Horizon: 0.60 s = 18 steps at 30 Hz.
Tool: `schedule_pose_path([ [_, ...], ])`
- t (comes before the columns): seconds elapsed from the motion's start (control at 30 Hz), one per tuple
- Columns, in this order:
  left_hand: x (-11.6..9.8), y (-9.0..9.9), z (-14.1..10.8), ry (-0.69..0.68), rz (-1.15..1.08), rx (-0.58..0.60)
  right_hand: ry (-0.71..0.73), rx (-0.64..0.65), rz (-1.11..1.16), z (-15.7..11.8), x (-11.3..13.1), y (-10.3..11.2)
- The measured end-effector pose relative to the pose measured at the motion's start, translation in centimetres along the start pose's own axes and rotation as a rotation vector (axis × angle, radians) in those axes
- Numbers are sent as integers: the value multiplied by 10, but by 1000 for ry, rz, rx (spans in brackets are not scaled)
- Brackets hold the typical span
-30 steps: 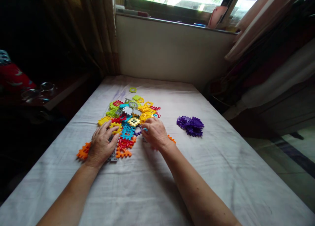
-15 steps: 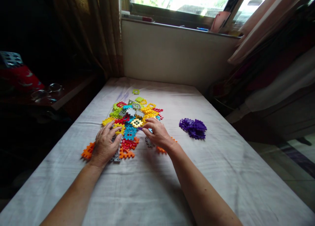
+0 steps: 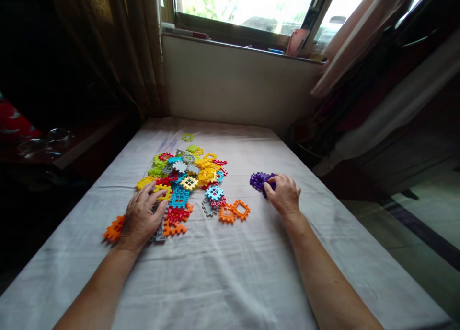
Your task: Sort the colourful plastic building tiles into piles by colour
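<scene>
My left hand (image 3: 143,215) rests with fingers spread on the left side of a mixed heap of flat, notched plastic building pieces. Under and beside its fingertips is a yellow window-shaped piece (image 3: 163,193); a blue piece (image 3: 179,198) lies just right of it. Orange pieces (image 3: 114,228) stick out to the left of this hand. Over on the right, my right hand (image 3: 284,193) bends its fingers over the small pile of purple building pieces (image 3: 259,181), thumb and fingertips on a purple piece. The hand hides part of that pile.
Two orange pieces (image 3: 227,214) and a light blue piece (image 3: 214,192) lie at the heap's right edge. A lime piece (image 3: 187,137) sits alone farther back. White cloth (image 3: 201,282) covers the table. Glasses (image 3: 59,134) rest on a dark surface at left.
My right hand has moved from the mixed heap to the purple pile, carrying a purple piece. My left hand stays on the heap. The whole view has shifted slightly.
</scene>
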<state>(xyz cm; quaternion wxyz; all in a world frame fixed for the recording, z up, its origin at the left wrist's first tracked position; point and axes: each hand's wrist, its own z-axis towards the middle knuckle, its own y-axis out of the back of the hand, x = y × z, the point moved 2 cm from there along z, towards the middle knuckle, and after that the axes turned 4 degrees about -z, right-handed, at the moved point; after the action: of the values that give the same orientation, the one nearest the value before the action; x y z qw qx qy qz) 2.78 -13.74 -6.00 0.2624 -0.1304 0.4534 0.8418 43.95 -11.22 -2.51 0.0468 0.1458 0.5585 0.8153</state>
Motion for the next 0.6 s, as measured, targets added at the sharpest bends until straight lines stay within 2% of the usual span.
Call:
schedule_pose_path([
  [0.1, 2, -1, 0, -21, 1, -11, -79, -32, -21, -12, -2, -14],
  [0.27, 5, -2, -1, -58, 24, -37, -149, 92, -35, -2, 13, -38],
  [0.43, 7, -2, -3, -104, 42, -44, -162, 103, -13, 39, 15, -55],
  [0.6, 9, -2, -7, -92, 54, -39, -181, 113, 2, 97, 10, -76],
])
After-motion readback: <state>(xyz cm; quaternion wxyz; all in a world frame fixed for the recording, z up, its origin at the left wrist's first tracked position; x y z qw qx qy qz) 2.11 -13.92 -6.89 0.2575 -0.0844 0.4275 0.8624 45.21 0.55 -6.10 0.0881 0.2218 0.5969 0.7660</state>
